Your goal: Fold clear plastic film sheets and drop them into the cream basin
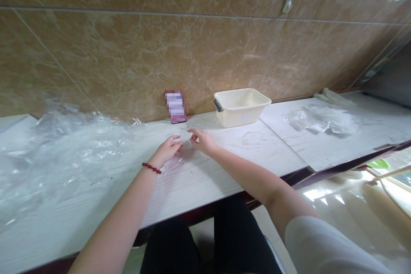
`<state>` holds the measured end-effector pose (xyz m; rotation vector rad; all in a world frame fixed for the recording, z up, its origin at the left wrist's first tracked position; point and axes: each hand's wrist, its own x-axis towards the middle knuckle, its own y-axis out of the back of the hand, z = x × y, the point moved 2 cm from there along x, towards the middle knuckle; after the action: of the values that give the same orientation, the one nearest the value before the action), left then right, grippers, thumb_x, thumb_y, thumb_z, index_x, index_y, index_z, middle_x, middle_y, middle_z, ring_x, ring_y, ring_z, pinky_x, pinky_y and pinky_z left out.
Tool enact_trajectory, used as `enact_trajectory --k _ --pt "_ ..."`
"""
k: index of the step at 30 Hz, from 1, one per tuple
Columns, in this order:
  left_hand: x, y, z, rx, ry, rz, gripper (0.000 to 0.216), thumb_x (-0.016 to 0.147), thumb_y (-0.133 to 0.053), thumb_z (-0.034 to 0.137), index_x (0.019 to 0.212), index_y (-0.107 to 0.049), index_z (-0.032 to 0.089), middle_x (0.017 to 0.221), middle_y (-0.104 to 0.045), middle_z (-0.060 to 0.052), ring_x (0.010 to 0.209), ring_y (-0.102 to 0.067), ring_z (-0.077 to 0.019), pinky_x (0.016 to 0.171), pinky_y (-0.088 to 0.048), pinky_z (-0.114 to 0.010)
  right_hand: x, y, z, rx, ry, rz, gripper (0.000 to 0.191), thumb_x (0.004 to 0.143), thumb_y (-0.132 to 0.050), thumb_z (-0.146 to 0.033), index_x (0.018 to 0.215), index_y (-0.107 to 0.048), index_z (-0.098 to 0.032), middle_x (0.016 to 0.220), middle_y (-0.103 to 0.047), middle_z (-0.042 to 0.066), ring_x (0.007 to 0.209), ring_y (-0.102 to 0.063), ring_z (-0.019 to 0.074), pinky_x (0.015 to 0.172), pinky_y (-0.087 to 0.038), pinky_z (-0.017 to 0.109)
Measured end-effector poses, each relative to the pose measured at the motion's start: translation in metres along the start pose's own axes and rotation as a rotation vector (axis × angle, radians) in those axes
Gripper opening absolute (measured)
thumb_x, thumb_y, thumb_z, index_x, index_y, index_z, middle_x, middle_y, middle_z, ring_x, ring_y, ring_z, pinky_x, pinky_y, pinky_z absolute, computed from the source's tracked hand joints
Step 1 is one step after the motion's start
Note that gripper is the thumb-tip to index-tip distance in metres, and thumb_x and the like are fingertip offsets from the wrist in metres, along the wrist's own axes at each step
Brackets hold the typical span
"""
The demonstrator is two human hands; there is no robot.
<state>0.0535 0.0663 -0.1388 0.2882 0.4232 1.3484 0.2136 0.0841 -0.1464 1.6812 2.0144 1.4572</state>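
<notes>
My left hand [170,149], with a red bead bracelet [152,168] at its wrist, hovers over the middle of the white wood-grain table [205,184]. Its thumb and fingers are apart, and I see nothing between them. Just below its fingers lies a thin, clear plastic bag [173,166], faint against the tabletop. A short gap to the right, my right hand [203,142] has its index finger stretched toward the left and its other fingers loosely curled. Nothing shows in it. The two hands face each other without touching.
A cream plastic bin [240,113] with a grey handle stands behind my right hand. A phone [175,107] leans upright on the marbled wall. Heaped clear plastic bags [73,150] cover the left side; more plastic bags [321,119] lie at the right.
</notes>
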Motion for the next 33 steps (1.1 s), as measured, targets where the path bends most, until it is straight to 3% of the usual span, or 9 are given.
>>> enact_trajectory --k 3,6,10,15,20,26,33 --pt "0.012 -0.013 0.005 -0.199 0.110 0.018 0.045 0.076 -0.044 0.039 0.113 -0.036 0.015 0.081 -0.059 -0.009 0.070 -0.057 -0.0147 0.062 -0.047 -0.028 -0.002 -0.005 -0.002 -0.018 0.021 -0.044 0.040 0.073 -0.047 -0.016 0.113 -0.042 -0.021 0.080 -0.059 -0.001 0.075 -0.052 0.0090 0.070 -0.038 0.020" --pt "0.018 -0.020 0.002 -0.315 0.110 0.039 0.040 0.077 -0.040 0.042 0.108 -0.041 0.017 0.074 -0.059 -0.006 0.062 -0.057 -0.0136 0.056 -0.047 -0.026 -0.005 -0.006 -0.004 -0.061 0.039 -0.076 0.044 0.072 -0.049 -0.016 0.114 -0.040 -0.023 0.081 -0.060 -0.001 0.077 -0.052 0.0110 0.071 -0.038 0.023" --pt "0.019 -0.025 -0.006 -0.255 0.053 -0.030 0.037 0.078 -0.036 0.045 0.099 -0.050 0.017 0.074 -0.060 -0.005 0.055 -0.056 -0.0131 0.049 -0.045 -0.025 -0.005 -0.007 -0.004 -0.065 0.062 -0.105 0.056 0.068 -0.050 -0.013 0.121 -0.034 -0.021 0.081 -0.061 -0.001 0.081 -0.053 0.0141 0.075 -0.039 0.026" --pt "0.020 -0.027 -0.008 -0.046 -0.029 0.062 0.025 0.073 -0.044 0.037 0.082 -0.054 0.016 0.070 -0.059 -0.003 0.047 -0.053 -0.0110 0.044 -0.043 -0.023 -0.006 -0.004 -0.002 0.024 0.062 -0.130 0.072 0.067 -0.051 -0.016 0.130 -0.016 -0.016 0.088 -0.062 0.001 0.086 -0.054 0.0147 0.078 -0.038 0.027" --pt "0.022 -0.025 -0.010 0.026 -0.070 0.130 0.015 0.066 -0.051 0.029 0.072 -0.052 0.016 0.065 -0.059 -0.002 0.053 -0.055 -0.0118 0.051 -0.043 -0.023 -0.007 0.003 0.006 0.133 0.041 -0.084 0.059 0.072 -0.047 -0.022 0.126 -0.024 -0.016 0.088 -0.062 0.000 0.086 -0.055 0.0110 0.079 -0.038 0.024" --pt "0.025 -0.021 -0.015 0.094 -0.132 0.215 0.019 0.060 -0.057 0.031 0.071 -0.054 0.015 0.067 -0.060 -0.002 0.062 -0.057 -0.0140 0.058 -0.045 -0.025 0.002 0.014 0.026 0.005 -0.040 0.023 0.033 0.075 -0.041 -0.017 0.108 -0.049 -0.017 0.088 -0.063 0.001 0.085 -0.055 0.0111 0.080 -0.037 0.024" --pt "0.024 -0.025 -0.019 -0.027 -0.108 0.138 0.022 0.066 -0.051 0.027 0.083 -0.058 0.015 0.068 -0.062 -0.003 0.065 -0.059 -0.0144 0.063 -0.046 -0.027 0.006 0.026 0.028 -0.135 0.003 -0.095 0.016 0.075 -0.048 -0.022 0.079 -0.062 -0.016 0.083 -0.063 0.004 0.080 -0.055 0.0130 0.076 -0.037 0.024"
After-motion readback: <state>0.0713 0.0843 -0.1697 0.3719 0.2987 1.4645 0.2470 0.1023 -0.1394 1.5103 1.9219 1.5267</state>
